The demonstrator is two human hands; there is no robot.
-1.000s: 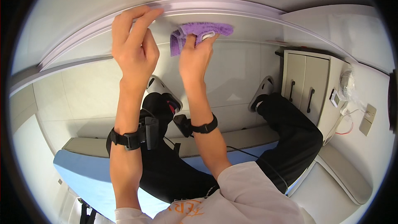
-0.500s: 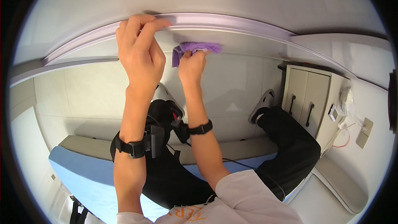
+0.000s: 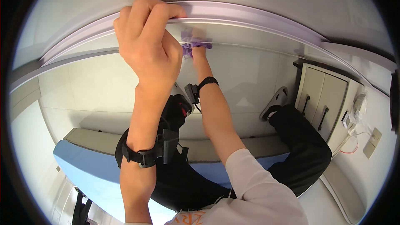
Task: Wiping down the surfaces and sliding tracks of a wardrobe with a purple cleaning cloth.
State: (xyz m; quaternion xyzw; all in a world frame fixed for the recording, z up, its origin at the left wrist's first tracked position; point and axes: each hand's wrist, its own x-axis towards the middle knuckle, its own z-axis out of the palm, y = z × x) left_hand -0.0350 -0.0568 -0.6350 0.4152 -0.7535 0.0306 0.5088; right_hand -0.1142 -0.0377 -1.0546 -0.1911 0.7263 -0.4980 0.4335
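Note:
My left hand (image 3: pixel 150 41) is hooked over a pale lilac metal edge trim (image 3: pixel 250 11), its fingers curled round the top of a glossy white panel (image 3: pixel 246 35). Lower down, in front of that panel, my right hand (image 3: pixel 200 53) holds a crumpled purple cloth (image 3: pixel 188 49) against its shiny face. A reflection of the hand and cloth shows in the surface. The right fingers are partly hidden by the cloth. Each forearm wears a black strap with a small black device; the left strap (image 3: pixel 143 157) is nearer to me.
A beige cabinet (image 3: pixel 321 89) with black handles stands at the right, beside a wall socket (image 3: pixel 372 143) with cables and a clear plastic bag (image 3: pixel 358 106). I sit on a blue padded bed (image 3: pixel 87 162). Pale floor tiles (image 3: pixel 91 87) lie beneath, where my shoes rest.
My right hand has carried the purple cloth lower and farther from me along the panel. My left hand stays on the edge trim, with its fingers a little farther over it. The view has shifted slightly.

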